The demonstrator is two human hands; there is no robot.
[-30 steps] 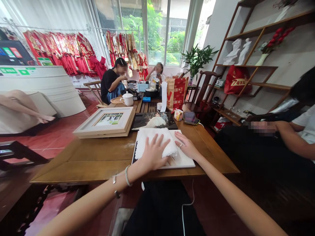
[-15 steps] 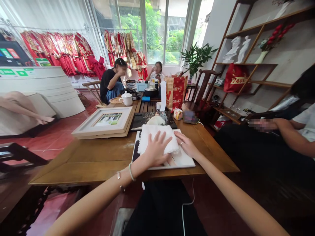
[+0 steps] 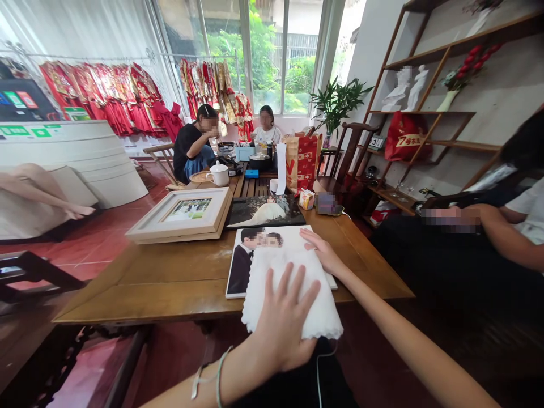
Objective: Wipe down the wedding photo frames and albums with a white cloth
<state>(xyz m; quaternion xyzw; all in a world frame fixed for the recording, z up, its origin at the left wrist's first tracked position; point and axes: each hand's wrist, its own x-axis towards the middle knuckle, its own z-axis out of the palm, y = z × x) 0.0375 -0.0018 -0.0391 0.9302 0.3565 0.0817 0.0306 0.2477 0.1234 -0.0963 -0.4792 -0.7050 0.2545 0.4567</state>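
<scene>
"Head view: how are the hands set?"

"Left hand (image 3: 284, 323) flat, fingers spread apart on top of a white cloth (image 3: 325, 309). Right hand (image 3: 323, 253) lies with its fingers stretched out along the right side of a photo panel (image 3: 238, 276)."

"And where is that panel?"

"Flat at the near edge of the wooden table (image 3: 161, 283). The cloth covers its lower middle and reaches past its near edge."

"What crowds it?"

"Just behind lies a dark photo print (image 3: 242, 210), closing off the space ahead. Back to the left, a framed picture (image 3: 140, 226) sits on another frame. Behind the print's right end are a small box (image 3: 306, 199) and a phone (image 3: 328, 204) with a white cable."

"Farther off?"

"A lidded white cup (image 3: 220, 175) beyond the frames, and an upright paper strip (image 3: 281, 170) beside a tall paper bag (image 3: 306, 161), which blocks part of the far end. Someone in black (image 3: 189, 144) sits there at the left; someone in white (image 3: 268, 135) sits facing."
</scene>
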